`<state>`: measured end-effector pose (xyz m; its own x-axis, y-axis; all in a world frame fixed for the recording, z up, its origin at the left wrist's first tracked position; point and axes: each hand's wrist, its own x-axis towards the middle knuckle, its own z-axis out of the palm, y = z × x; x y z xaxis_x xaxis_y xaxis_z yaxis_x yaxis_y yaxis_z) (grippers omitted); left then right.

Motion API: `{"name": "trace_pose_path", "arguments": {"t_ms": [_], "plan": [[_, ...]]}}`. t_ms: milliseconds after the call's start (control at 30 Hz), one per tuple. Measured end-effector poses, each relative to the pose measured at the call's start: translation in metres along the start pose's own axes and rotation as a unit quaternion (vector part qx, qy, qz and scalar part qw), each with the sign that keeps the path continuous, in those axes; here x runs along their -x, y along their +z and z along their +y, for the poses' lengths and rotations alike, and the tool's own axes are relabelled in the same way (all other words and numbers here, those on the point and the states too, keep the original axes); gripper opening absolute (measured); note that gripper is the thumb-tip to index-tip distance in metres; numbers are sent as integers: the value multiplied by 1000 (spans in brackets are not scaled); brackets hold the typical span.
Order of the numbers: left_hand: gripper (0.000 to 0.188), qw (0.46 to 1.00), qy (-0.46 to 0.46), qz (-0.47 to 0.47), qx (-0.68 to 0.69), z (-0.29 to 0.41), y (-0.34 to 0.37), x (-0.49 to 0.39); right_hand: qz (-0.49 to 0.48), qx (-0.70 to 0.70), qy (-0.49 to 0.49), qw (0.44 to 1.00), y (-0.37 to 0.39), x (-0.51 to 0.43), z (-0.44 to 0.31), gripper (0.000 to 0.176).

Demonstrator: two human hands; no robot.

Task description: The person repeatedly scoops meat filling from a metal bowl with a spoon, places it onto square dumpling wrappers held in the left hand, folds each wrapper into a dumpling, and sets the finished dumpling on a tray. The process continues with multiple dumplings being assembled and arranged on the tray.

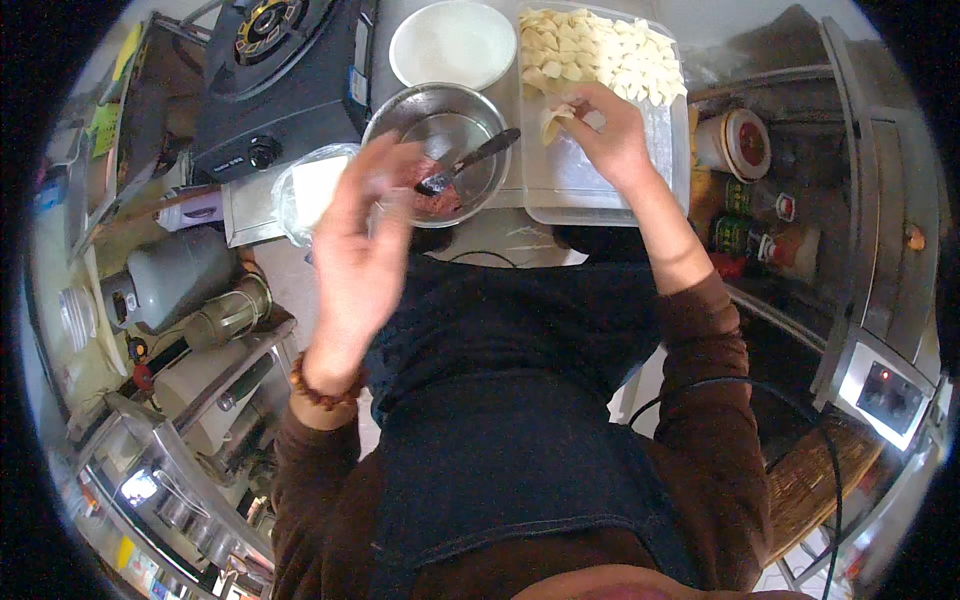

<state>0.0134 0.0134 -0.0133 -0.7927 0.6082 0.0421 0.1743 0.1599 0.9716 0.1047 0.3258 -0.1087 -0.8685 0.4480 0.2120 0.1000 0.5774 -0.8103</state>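
Note:
My right hand (607,139) pinches a folded wonton (556,124) between thumb and fingers, above a clear plastic tray (581,214). Rows of wontons (600,49) fill the far part of that tray. My left hand (367,225), blurred, is raised with its fingers apart over the near left rim of a metal bowl (499,176). Pink minced filling (439,201) lies in the bowl, and a dark-handled utensil (480,154) leans in it. A stack of pale square wrappers (313,184) in a clear plastic bag (289,217) lies behind my left hand, partly hidden.
Beyond the metal bowl is a white bowl (452,46). A black gas stove (292,112) stands at the far left of the counter. On the right, a lidded tub (746,146) and several jars (729,234) sit on a shelf beside the tray.

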Motion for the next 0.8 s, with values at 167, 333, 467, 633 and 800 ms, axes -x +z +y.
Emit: {"name": "trace_pose_path", "arguments": {"t_ms": [167, 333, 467, 633, 800], "plan": [[32, 981, -73, 142, -107, -59, -95, -2, -23, 47, -35, 998, 27, -20, 37, 35], [36, 946, 32, 52, -318, -91, -117, 1, 27, 186, -142, 972, 38, -37, 36, 40], [39, 923, 122, 34, -364, -93, -113, -9, -9, 171, -98, 980, 36, -39, 30, 40], [27, 912, 144, 48, -381, -115, -109, -7, -16, 209, -97, 973, 35, -31, 51, 48], [10, 885, 153, 64, -436, -132, -98, -2, -90, -22, 19, 996, 41, -32, 65, 52]]}}
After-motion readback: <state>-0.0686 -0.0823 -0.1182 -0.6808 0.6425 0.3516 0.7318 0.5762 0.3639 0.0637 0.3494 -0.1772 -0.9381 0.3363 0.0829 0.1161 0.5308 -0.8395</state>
